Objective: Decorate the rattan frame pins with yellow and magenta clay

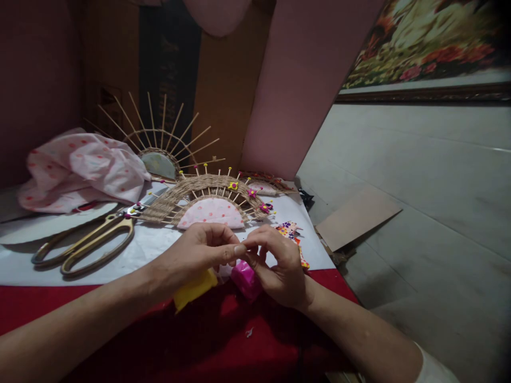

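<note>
My left hand [203, 246] and my right hand [281, 266] meet fingertip to fingertip over the front of the table. Both are closed in a pinch, and whatever lies between the fingertips is too small or hidden to make out. Just below them are a yellow packet [195, 290] and a shiny magenta packet [246, 280], each partly covered by a hand. Behind the hands stands a woven fan [165, 201] with a pink dotted half-round centre [211, 211]. Yellow and magenta beads tip its sticks, and small flowers [252, 193] sit along its right side.
Large scissors [99, 247] lie at left near a bunched dotted cloth [88, 165]. A fan frame with bare sticks [163, 130] stands behind, another fan [265, 184] at back right. Patterned scraps [288, 230] lie right of the hands. Red cloth [223, 340] covers the table's front; a board [355, 221] sits beyond its right edge.
</note>
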Demonstrator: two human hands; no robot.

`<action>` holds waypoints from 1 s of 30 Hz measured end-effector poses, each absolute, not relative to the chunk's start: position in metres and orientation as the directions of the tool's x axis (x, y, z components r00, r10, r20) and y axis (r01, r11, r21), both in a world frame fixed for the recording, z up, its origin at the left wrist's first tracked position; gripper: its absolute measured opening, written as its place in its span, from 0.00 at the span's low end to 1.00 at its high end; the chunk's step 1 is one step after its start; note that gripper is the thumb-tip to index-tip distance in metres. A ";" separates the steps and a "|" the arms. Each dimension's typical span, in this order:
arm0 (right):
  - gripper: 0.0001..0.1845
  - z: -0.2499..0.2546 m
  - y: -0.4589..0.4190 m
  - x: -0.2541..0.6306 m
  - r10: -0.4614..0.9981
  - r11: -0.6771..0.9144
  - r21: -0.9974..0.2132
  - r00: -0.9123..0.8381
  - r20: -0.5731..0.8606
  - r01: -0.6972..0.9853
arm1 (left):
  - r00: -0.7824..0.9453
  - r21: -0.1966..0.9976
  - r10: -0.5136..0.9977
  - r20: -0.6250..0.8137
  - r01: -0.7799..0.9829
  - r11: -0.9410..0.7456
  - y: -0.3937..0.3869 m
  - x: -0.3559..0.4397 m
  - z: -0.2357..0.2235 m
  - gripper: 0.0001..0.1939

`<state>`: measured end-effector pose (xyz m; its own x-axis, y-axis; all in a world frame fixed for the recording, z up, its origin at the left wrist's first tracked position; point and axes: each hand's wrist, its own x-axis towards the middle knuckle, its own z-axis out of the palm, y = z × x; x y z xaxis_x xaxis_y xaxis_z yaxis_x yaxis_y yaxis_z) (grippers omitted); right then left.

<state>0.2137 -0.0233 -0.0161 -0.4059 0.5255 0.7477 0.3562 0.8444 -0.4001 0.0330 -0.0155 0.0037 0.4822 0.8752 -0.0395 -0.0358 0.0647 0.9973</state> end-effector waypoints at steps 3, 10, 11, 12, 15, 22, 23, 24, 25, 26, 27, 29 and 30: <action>0.04 -0.016 -0.023 0.214 0.544 0.832 -0.407 -0.410 0.732 0.377 | 0.498 0.999 0.866 -0.033 -0.017 0.047 -0.015 0.031 0.002 0.14; 0.04 -0.015 -0.023 0.214 0.529 0.842 -0.400 -0.409 0.743 0.362 | 0.495 0.999 0.868 -0.032 0.000 0.037 -0.016 0.031 0.002 0.15; 0.04 -0.015 -0.023 0.214 0.530 0.842 -0.402 -0.407 0.744 0.360 | 0.493 0.999 0.870 -0.031 -0.007 0.039 -0.016 0.031 0.002 0.15; 0.05 -0.015 -0.023 0.214 0.531 0.841 -0.404 -0.406 0.744 0.360 | 0.492 0.999 0.870 -0.031 -0.008 0.040 -0.016 0.031 0.002 0.15; 0.05 -0.016 -0.024 0.214 0.546 0.831 -0.415 -0.404 0.734 0.369 | 0.483 0.999 0.875 -0.032 0.013 0.030 -0.016 0.031 0.002 0.15; 0.05 -0.014 -0.024 0.213 0.546 0.830 -0.409 -0.403 0.735 0.379 | 0.489 0.999 0.872 -0.022 0.046 -0.001 -0.018 0.031 0.006 0.15; 0.05 -0.014 -0.024 0.213 0.542 0.832 -0.407 -0.401 0.738 0.376 | 0.486 0.999 0.874 -0.024 0.046 0.002 -0.018 0.031 0.006 0.15; 0.05 -0.014 -0.024 0.213 0.541 0.833 -0.408 -0.398 0.741 0.374 | 0.482 0.999 0.876 -0.024 0.042 0.005 -0.018 0.031 0.006 0.15; 0.04 -0.014 -0.024 0.213 0.540 0.833 -0.408 -0.394 0.744 0.373 | 0.482 0.999 0.876 -0.021 0.032 0.006 -0.017 0.031 0.006 0.16; 0.04 -0.015 -0.024 0.213 0.539 0.834 -0.408 -0.391 0.746 0.372 | 0.483 1.000 0.876 -0.017 0.021 0.008 -0.017 0.031 0.005 0.16; 0.05 -0.015 -0.024 0.213 0.538 0.835 -0.407 -0.391 0.747 0.370 | 0.481 1.000 0.876 -0.014 0.010 0.011 -0.017 0.032 0.005 0.15; 0.05 -0.015 -0.024 0.213 0.536 0.836 -0.406 -0.396 0.746 0.369 | 0.484 1.000 0.875 -0.011 -0.001 0.013 -0.016 0.031 0.004 0.15; 0.05 -0.015 -0.024 0.213 0.539 0.835 -0.408 -0.399 0.741 0.370 | 0.486 1.000 0.874 -0.010 0.000 0.012 -0.015 0.031 0.003 0.15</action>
<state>0.2134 -0.0242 -0.0154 -0.3995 0.5391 0.7415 0.3702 0.8348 -0.4075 0.0310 -0.0150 0.0031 0.4864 0.8736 -0.0105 0.0002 0.0119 0.9999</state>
